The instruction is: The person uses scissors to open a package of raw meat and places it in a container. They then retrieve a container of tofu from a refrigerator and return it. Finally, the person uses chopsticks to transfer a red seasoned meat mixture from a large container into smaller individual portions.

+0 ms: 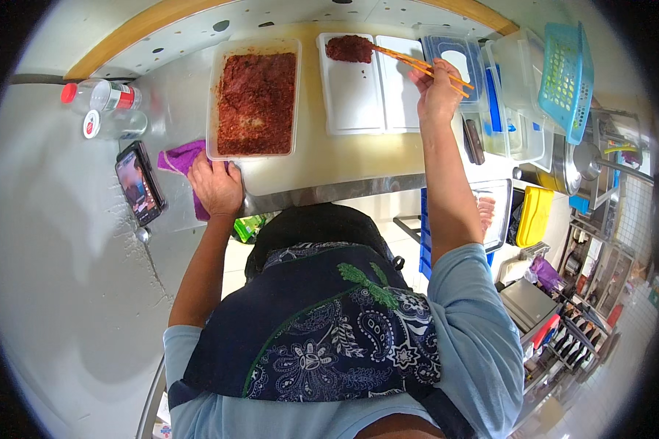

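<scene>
In my right hand [440, 94] I hold a pair of wooden chopsticks [403, 57]. Their tips touch a slab of dark red marinated meat [350, 49] at the far left corner of a white plastic tray [356, 104]. A second white tray [400, 110] lies right beside it, partly under my wrist. My left hand [216, 185] rests on a purple cloth [182, 159] at the near edge of a clear plastic tub [213, 104]. Reddish seasoned meat [258, 99] fills much of that tub. Whether the left fingers grip the cloth or tub is not clear.
Two bottles [112, 96], a phone [139, 184] with its screen lit and a spoon [143, 235] lie at left. A cutting board [307, 159] bears the tub and trays. Clear containers [519, 82] and a blue basket [565, 82] stand at right, beside a dark-handled utensil [473, 141].
</scene>
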### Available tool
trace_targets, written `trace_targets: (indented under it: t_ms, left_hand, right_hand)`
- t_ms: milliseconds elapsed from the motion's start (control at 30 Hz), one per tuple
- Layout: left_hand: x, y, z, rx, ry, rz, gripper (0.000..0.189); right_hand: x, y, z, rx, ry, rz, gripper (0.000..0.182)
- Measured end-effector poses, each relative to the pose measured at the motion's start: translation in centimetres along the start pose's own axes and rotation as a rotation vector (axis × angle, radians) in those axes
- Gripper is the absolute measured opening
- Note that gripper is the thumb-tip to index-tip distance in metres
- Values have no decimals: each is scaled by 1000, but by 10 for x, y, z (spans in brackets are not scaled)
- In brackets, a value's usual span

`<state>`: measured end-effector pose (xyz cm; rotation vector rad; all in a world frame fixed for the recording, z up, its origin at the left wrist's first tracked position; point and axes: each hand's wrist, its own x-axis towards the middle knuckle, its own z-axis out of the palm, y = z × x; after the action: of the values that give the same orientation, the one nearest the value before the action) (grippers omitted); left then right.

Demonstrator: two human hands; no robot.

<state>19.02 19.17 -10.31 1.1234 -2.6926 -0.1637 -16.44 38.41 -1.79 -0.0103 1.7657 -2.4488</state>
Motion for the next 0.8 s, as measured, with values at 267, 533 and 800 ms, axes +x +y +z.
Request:
trace_targets:
  t_ms: [267, 533, 800]
  left_hand:
    - [0, 0, 0, 10, 2, -4, 42]
    - [2, 11, -19, 18, 11, -28, 42]
    - [-1, 3, -10, -24, 20, -53, 42]
  right_hand:
    - [-7, -10, 5, -107, -97, -207, 10]
    - [0, 2, 0, -164, -116, -184, 12]
    - [-2, -5, 6, -35, -76, -60, 9]
